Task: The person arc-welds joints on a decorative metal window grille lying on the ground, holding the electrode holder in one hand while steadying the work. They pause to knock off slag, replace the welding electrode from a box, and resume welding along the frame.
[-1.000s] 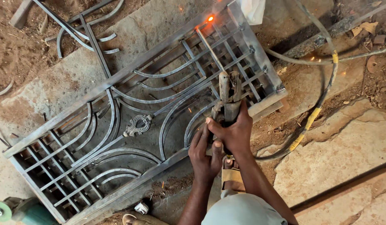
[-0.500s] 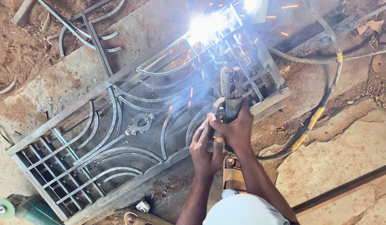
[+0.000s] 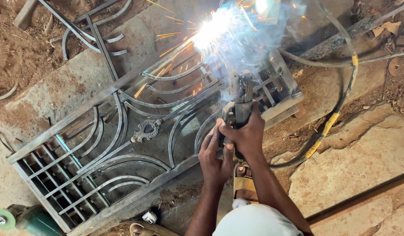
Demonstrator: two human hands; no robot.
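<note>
Fingers of the right hand are wrapped tight round the grip of the electrode holder, and the left hand closes in beside it, thumb laid against the right wrist, steadying the same grip. That holder hangs over the right end of the metal grille, which lies flat on the concrete slab. Past the holder's tip, at the grille's far right corner, a white arc throws sparks and bluish smoke (the rod itself is lost in the glare). At the grille's middle sits a small cast ornament. Right of the grille a cable with yellow tape loops over the dirt. Off its near left corner lies a green grinder.
</note>
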